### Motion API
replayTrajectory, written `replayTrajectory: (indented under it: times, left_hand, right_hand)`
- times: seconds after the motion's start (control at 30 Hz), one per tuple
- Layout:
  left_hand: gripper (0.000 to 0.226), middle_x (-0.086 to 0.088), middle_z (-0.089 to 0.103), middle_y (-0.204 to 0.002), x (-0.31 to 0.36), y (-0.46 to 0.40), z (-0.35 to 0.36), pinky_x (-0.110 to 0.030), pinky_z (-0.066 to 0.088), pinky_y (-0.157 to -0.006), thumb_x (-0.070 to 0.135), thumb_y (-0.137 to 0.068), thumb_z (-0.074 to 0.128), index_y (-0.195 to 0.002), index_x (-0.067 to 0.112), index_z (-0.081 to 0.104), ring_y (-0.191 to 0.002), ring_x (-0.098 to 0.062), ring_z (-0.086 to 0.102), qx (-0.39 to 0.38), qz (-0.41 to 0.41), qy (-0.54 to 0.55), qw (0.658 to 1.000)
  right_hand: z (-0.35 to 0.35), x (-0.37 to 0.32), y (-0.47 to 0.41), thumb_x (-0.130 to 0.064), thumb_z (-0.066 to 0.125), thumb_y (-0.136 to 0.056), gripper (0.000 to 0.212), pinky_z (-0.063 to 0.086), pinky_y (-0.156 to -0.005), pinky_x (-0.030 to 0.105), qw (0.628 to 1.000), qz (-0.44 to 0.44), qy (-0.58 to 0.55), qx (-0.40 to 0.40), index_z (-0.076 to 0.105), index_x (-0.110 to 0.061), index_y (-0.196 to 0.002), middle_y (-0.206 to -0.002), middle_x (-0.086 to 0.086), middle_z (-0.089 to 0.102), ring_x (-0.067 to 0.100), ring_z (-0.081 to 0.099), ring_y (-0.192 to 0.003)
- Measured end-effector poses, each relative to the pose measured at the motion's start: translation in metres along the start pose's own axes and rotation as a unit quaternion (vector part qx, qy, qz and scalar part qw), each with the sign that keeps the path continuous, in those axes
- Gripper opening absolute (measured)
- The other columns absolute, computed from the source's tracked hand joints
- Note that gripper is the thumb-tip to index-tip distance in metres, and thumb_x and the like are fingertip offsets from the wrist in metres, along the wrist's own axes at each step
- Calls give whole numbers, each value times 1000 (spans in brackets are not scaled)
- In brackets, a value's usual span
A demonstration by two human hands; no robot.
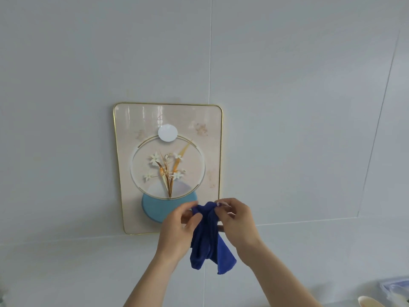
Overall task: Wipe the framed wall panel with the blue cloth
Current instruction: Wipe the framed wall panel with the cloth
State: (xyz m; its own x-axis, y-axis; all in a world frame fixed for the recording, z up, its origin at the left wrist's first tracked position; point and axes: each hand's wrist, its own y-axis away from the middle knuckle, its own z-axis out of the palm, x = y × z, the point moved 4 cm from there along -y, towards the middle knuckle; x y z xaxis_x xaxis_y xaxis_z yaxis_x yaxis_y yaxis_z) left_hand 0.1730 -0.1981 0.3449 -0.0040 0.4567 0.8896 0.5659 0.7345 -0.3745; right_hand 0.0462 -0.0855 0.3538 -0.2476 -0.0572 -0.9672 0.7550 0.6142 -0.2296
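Blue cloth [209, 237] bunched and hanging in front of the lower right corner of the framed wall panel [168, 120], top edge pinched from both sides. Left hand [177, 229] gripping the upper left of the cloth between thumb and fingers; right hand [238, 222] pinching the upper right (fingertips pressed together on the fabric). Panel with thin gold rim, flower picture, mounted on pale grey wall [298, 107].

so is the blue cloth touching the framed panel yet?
Cannot tell. The single head view shows the blue cloth bunched between the left hand and right hand, overlapping the framed panel's lower right corner, but it gives no depth to show contact or gap.
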Motion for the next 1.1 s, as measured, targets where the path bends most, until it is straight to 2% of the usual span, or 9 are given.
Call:
replayTrajectory:
  times: [0.23, 0.37, 0.5, 0.63, 0.73, 0.8, 0.87, 0.93, 1.1]
  left_hand:
    - [56, 21, 68, -115, 15, 0, 14, -24, 59, -86, 34, -79, 86, -128, 41, 58, -107, 0, 65, -55, 19, -1, 998]
    - [30, 20, 70, -102, 14, -5, 5, -19, 54, -73, 30, -86, 80, -110, 37, 62, -99, -5, 67, 37, 15, 5, 999]
    - [23, 15, 74, -95, 17, -5, 5, -27, 58, -76, 28, -87, 79, -104, 37, 68, -93, -7, 69, 27, 10, 70, 997]
    - [24, 6, 78, -96, 21, -10, 5, -31, 63, -75, 21, -85, 81, -106, 29, 72, -91, -15, 75, 38, -39, 235, 971]
    - [27, 6, 76, -101, 16, -13, 11, -35, 64, -78, 21, -86, 81, -108, 31, 69, -95, -16, 74, 56, -44, 223, 972]
    - [26, 15, 74, -98, 8, -12, 16, -31, 62, -79, 22, -87, 79, -104, 38, 66, -95, -9, 71, 58, -23, 154, 986]
    - [27, 18, 72, -96, 1, -10, 20, -23, 57, -78, 23, -87, 77, -99, 42, 64, -93, 0, 68, 57, 24, 63, 996]
    - [29, 15, 69, -101, -2, -7, 22, -18, 52, -81, 22, -89, 74, -101, 46, 62, -97, 3, 64, 39, 76, 3, 996]
    - [53, 26, 64, -120, -4, -4, 21, -22, 49, -96, 21, -84, 64, -128, 48, 52, -119, 2, 57, -52, 138, -71, 987]
  right_hand:
    - [3, -19, 3, -3, 63, -97, 24, 67, -89, 47, 999, 18, -45, 12, 78, -19, -105, -96, 4, 84, 21, 80, -91]
    - [2, -21, 11, -8, 64, -101, 20, 62, -95, 38, 990, 30, -122, -68, 75, -13, -118, -104, 9, 84, 22, 80, -99]
    - [-10, 2, 10, -49, 66, -97, 33, 50, -109, 43, 991, 88, -102, 5, 75, -22, -115, -115, 0, 80, 18, 72, -114]
    - [7, 32, 14, -83, 45, -88, 75, 50, -112, 56, 949, 213, -203, -118, 71, -29, -131, -130, 3, 76, 29, 72, -122]
    - [24, 33, 14, -80, 34, -92, 82, 42, -120, 58, 896, 199, -354, -179, 69, -21, -137, -140, 12, 70, 34, 63, -134]
    - [32, 27, 11, -77, 35, -93, 82, 49, -113, 53, 883, 177, -393, -183, 68, -16, -136, -141, 12, 69, 32, 62, -134]
    - [36, 18, 7, -74, 35, -96, 76, 58, -89, 43, 898, 148, -380, -167, 70, -10, -117, -121, 14, 73, 31, 69, -114]
    - [36, 16, 2, -61, 49, -101, 56, 59, -82, 41, 917, 123, -353, -140, 69, -8, -105, -107, 17, 71, 31, 70, -103]
    - [17, 18, -9, -14, 68, -100, 23, 65, -74, 43, 951, 107, -289, -26, 69, -4, -121, -117, 25, 78, 37, 78, -103]
